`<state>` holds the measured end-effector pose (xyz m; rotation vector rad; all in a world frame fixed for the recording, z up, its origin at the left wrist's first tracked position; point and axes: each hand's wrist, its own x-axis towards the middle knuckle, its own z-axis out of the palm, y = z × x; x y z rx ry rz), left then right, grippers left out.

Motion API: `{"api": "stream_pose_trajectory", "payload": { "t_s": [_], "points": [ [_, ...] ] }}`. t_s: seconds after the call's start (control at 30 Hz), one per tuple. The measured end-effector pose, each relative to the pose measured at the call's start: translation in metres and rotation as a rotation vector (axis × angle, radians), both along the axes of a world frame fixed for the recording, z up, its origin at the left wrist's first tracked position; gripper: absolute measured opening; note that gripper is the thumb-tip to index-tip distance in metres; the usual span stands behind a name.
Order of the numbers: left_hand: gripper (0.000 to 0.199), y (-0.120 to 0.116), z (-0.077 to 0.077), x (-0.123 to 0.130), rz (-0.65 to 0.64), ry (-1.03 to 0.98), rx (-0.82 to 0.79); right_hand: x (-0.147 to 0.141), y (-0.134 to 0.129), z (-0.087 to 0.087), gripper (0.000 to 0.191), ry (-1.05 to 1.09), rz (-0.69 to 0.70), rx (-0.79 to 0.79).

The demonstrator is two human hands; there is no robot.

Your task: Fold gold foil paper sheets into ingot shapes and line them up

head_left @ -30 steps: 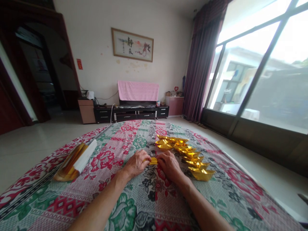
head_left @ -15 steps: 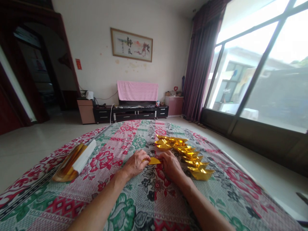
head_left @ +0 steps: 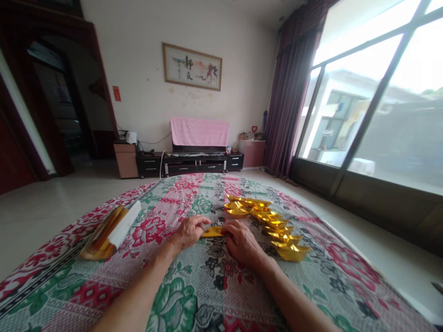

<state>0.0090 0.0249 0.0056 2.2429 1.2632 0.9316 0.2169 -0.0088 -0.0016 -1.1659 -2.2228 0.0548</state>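
- Fingers, left hand (head_left: pixel 189 231), head view: loosely curled, index and thumb slightly parted at the near-left end of the gold strip; whether they grip it or merely hover against it, I cannot tell from where I stand.
- Fingers, right hand (head_left: pixel 244 242): bent and drawn together, closed over the right end of the strip, knuckles uppermost.
- Gold strip (head_left: pixel 212 232), one, folded narrow: lying between the two sets of fingers, its middle uncovered; whether it touches the cloth below is unclear.
- Gold boat shapes (head_left: pixel 290 251), several, shiny, pointed at both ends: set close together in a slanting row, beyond and to the right of the right fingers.
- Gold sheets (head_left: pixel 104 234), a curved bundle: well to the left of the left fingers.
- White paper (head_left: pixel 126 224), ridged: along the bundle's right side, between it and the left fingers.
- Tablecloth (head_left: pixel 176 299), floral, red, green, grey and black: spread under and all around the fingers.
- Black low cabinet (head_left: pixel 180 168): well beyond the fingers, past the table's far edge.
- Pink cloth (head_left: pixel 200 131): draped above that cabinet, straight ahead of the fingers.
- Framed picture (head_left: pixel 192 67): on the wall, higher still beyond the fingers.
- Purple curtain (head_left: pixel 287 103): far off, ahead and right of the fingers, beside a large window (head_left: pixel 363 101).
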Motion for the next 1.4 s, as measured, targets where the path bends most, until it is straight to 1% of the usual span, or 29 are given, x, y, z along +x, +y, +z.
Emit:
{"api": "stream_pose_trajectory", "payload": {
  "t_s": [0.1,0.2,0.3,0.43,0.63,0.73,0.8,0.93,1.03,1.13,1.27,1.4],
  "points": [
    [0.047,-0.002,0.004,-0.005,-0.079,0.080,0.003,-0.001,0.002,0.002,0.021,-0.011,-0.014,-0.002],
    [0.051,-0.003,0.005,-0.004,-0.147,0.110,0.047,-0.002,0.003,0.003,0.023,-0.016,-0.018,-0.006],
    [0.044,-0.002,0.003,-0.001,-0.136,0.095,0.092,-0.001,0.004,0.003,0.024,-0.006,-0.030,-0.015],
    [0.029,0.002,-0.001,0.002,-0.098,0.017,0.123,-0.001,0.006,0.002,0.023,0.044,-0.036,-0.016],
    [0.023,0.006,-0.003,0.001,-0.082,-0.130,0.075,-0.001,0.005,0.004,0.022,0.353,-0.033,-0.024],
    [0.023,0.007,-0.005,0.000,-0.063,-0.183,0.045,0.000,0.005,0.005,0.026,0.486,-0.045,-0.050],
    [0.023,0.008,-0.004,0.001,-0.053,-0.211,0.026,0.000,0.007,0.004,0.024,0.555,-0.058,-0.086],
    [0.024,0.005,0.000,0.003,-0.043,-0.258,-0.059,-0.002,0.011,-0.001,0.022,0.668,-0.061,-0.198],
    [0.025,0.002,0.002,0.004,-0.039,-0.289,-0.151,-0.005,0.012,-0.002,0.023,0.786,0.000,-0.270],
    [0.031,0.000,0.003,0.004,-0.029,-0.312,-0.278,-0.007,0.011,-0.001,0.023,0.876,0.044,-0.298],
    [0.039,-0.005,0.009,0.006,-0.051,-0.424,-0.433,-0.008,0.011,-0.002,0.021,0.889,0.074,-0.303],
    [0.038,-0.009,0.015,0.009,-0.071,-0.509,-0.463,-0.007,0.012,-0.006,0.021,0.865,0.085,-0.288]
  ]
}}
